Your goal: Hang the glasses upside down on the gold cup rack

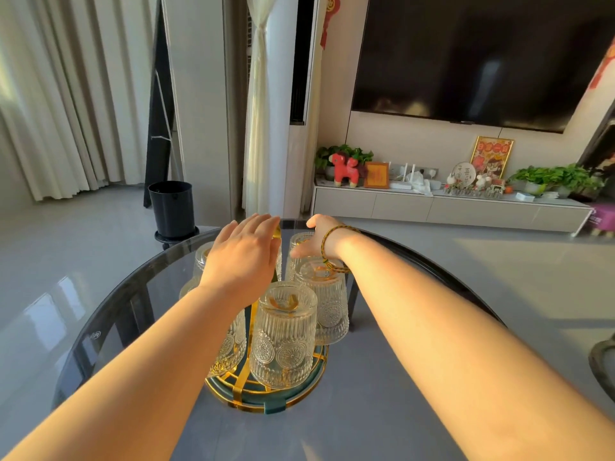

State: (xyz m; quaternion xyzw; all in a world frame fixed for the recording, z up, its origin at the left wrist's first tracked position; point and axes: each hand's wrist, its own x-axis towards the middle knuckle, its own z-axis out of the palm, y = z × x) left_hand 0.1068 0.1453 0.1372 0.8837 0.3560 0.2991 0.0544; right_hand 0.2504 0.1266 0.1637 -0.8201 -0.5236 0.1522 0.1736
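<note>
Head view, looking down on a round dark glass counter [382,410] catching warm sun, and on it stands the gold wire cup rack with a teal-rimmed base [266,399]. The ribbed, embossed clear glasses [284,337] hang upside down on its prongs, one nearest the camera, another just behind it to the right, more hidden under the arms. The left hand [241,261] hovers flat over the rack's top, fingers spread, its grip wide and holding nothing. The right hand [312,242], a braided gold-and-green bracelet [332,249] on its wrist, reaches to the far glass; the fingers are hidden behind it, so its grip cannot be told. Around the counter lies pale grey glossy floor [499,261]. Beyond it: cream pleated curtains [66,94], a black round bin [173,209], a large dark wall-mounted screen [482,54], and a low white cabinet [432,209] with a red toy horse [346,169] and green potted plants [559,178].
</note>
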